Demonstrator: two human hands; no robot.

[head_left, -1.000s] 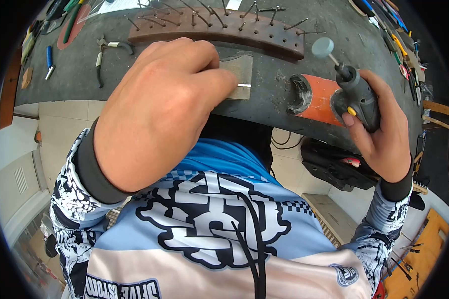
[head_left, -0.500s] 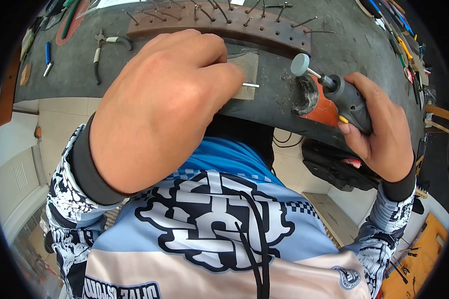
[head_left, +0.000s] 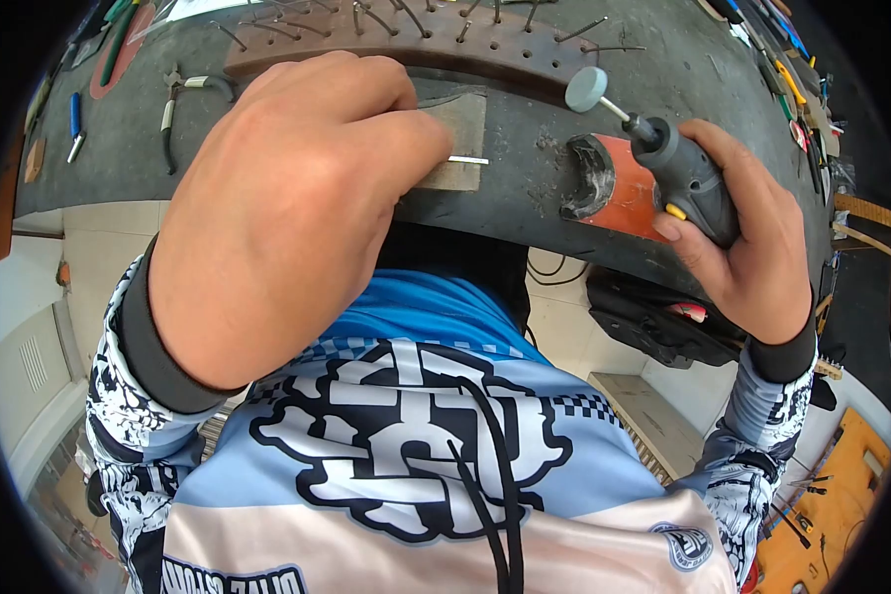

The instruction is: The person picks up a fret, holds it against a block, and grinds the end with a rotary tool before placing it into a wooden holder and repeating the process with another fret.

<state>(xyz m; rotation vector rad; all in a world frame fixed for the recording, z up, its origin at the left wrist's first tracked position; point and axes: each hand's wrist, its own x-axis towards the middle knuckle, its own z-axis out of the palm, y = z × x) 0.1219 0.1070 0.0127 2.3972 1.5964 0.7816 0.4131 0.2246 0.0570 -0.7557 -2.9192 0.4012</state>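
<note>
My left hand (head_left: 297, 188) is closed over the workbench, its fingertips mostly hidden. A thin silvery metal strip (head_left: 470, 159) sticks out to the right from between its thumb and fingers. Behind the strip lies a small greyish sheet (head_left: 467, 124), partly covered by the hand. My right hand (head_left: 757, 238) grips the dark grey body of a rotary tool (head_left: 698, 183). A round grey-green grinding disc (head_left: 586, 90) sits at the tool's tip, raised and apart from the strip. Below the tool an orange half-pipe piece (head_left: 624, 188) with a dusty inner face rests at the bench edge.
A brown wooden block (head_left: 445, 49) with several metal bits standing in holes runs along the back. To the left lie pliers (head_left: 175, 104) and a blue-handled tool (head_left: 75, 124). Several tools line the right side. A black bag (head_left: 653, 317) is under the bench.
The whole view has shifted slightly, so bench items appear further left and a little higher. Both hands keep their grip; the rotary tool stands slightly more upright, still away from the strip.
</note>
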